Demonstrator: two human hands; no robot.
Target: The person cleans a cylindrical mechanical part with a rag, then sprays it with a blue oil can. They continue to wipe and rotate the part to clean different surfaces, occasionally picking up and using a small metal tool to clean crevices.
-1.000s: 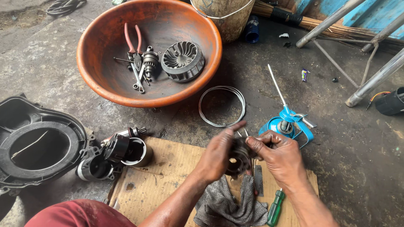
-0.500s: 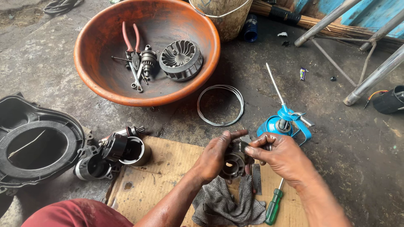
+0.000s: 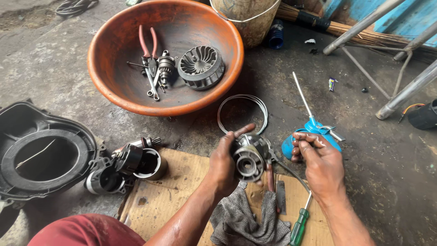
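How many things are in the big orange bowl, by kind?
Pliers with red handles: 1
Finned fan wheel: 1
Gear shaft: 1
Small wrench: 1
Total: 4 that show clearly in the bowl.

Round grey metal motor housing [image 3: 248, 157], greasy, hollow centre facing the camera, tilted, held above the cardboard's near middle

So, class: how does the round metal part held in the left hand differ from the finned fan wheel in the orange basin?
The metal part is held up in the left hand; the fan wheel lies in the basin. The metal part shows a plain central bore; the fan wheel shows curved blades. Both are round and grey.
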